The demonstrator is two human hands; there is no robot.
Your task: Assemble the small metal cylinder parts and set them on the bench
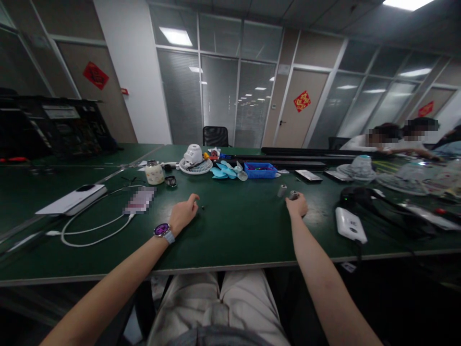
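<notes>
My right hand (298,206) is closed around a small grey metal cylinder (294,194), whose top shows above the fingers; it looks like a small motor. A second, similar upright cylinder (282,191) stands on the green table just left of that hand, apart from it. My left hand (184,211), with a watch (162,230) at the wrist, rests on the table with loosely bent fingers and nothing visible in them. A tiny dark piece (202,207), too small to name, lies just right of its fingertips.
Behind are a white fan part (193,154), light-blue fan blades (224,170) and a blue tray (260,174). Left stand a patterned jar (154,173), a phone (140,200) and its white cable. A white device (351,225) lies right. Other people sit far right.
</notes>
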